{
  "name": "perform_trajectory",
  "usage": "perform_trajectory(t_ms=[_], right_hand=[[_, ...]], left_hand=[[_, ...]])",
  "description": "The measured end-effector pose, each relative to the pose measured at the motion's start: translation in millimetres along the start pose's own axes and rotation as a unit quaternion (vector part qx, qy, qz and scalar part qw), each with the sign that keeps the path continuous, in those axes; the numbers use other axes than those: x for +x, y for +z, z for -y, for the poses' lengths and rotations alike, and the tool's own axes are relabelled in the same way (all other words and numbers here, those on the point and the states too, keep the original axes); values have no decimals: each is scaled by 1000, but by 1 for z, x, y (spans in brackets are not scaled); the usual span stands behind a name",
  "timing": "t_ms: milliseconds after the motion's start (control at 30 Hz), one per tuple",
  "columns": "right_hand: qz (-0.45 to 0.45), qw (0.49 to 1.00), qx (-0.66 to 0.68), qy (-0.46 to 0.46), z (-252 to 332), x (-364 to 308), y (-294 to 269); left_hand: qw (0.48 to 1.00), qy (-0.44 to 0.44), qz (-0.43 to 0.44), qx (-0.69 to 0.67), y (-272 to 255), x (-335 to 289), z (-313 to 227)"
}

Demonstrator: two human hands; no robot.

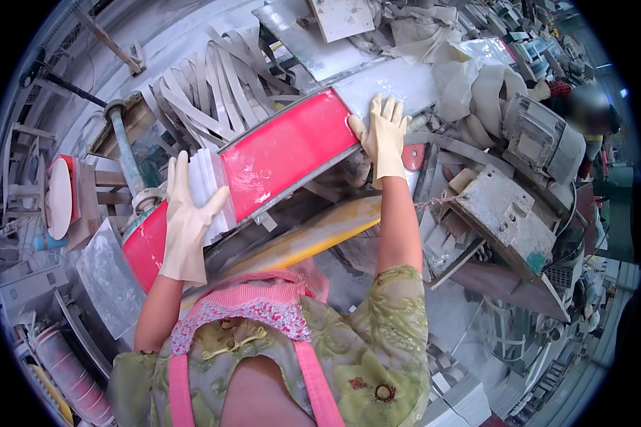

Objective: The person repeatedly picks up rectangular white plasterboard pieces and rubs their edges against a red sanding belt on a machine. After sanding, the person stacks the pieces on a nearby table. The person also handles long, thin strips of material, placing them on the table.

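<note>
A stack of whitish strips is lying across the red belt, where the gloved left hand is resting against it, thumb and fingers wide apart, apparently for steadying. The gloved right hand, fingers spread, seemingly holding nothing, is lying on the adjoining pale surface, presumably for support; farther out, a pink-banded cylinder is lying lower left, contents, if any, indiscernible.

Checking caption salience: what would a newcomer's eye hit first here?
The bright red belt, slanting across the middle. Then the person's pale-gloved hands: left hand at a whitish stack on the belt, right hand spread near the red section's upper-right end. Behind, at upper left, a tangle of looped pale strips.
</note>
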State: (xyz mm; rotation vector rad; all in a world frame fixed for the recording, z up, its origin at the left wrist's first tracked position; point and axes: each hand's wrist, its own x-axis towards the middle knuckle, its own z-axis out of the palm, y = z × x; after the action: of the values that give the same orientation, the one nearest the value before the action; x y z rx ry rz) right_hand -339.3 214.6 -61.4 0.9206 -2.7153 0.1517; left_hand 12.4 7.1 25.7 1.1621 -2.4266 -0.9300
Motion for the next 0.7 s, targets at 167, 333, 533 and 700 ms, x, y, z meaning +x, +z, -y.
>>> perform_trajectory(t_ms=[167, 333, 533, 700], right_hand=[[77, 997, -10, -24, 1, 17, -16], [56, 927, 330, 171, 9, 30, -59], [25, 488, 822, 292, 70, -24, -74], [60, 442, 854, 267, 100, -67, -85]], left_hand=[[1000, -4, -2, -30, -5, -4, -11], [1000, -1, -4, -20, -5, -2, -4], [999, 23, -15, -17, -2, 1, 8], [999, 15, -9, -31, 1, 2, 14]])
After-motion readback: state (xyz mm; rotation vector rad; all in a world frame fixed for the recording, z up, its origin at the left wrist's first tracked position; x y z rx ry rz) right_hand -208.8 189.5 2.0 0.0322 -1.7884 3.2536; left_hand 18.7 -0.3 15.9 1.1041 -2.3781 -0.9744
